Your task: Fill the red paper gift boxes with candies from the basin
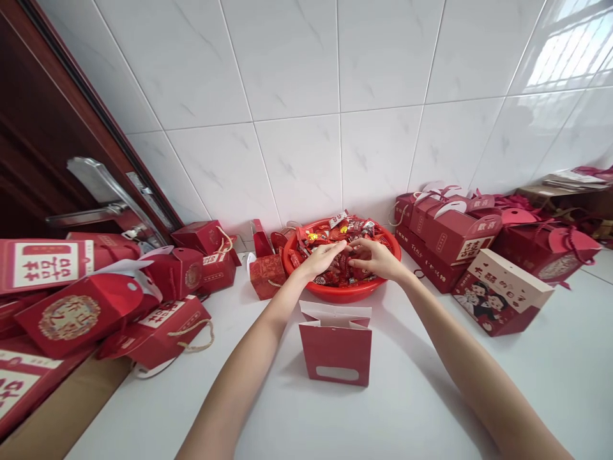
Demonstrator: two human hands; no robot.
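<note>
My left hand (325, 259) reaches over a red plastic basket (345, 294), its fingers stretched out above the candies. Beside it, my right hand (375, 259) is over the same basket with fingers bent and the thumb apart; I see nothing held in either. Red-wrapped candies (342, 267) fill the basket, a few with yellow parts. Nearer to me, between my forearms, a red paper gift bag (336, 351) stands upright with its top open and a white oval on its front. What lies inside the bag is hidden.
Red gift boxes (175, 329) with rope handles are piled at left near a door handle (96, 211). More red boxes (450, 223) are stacked at right. A printed bag (500, 294) stands before them. A tiled wall (297, 160) rises behind the basket.
</note>
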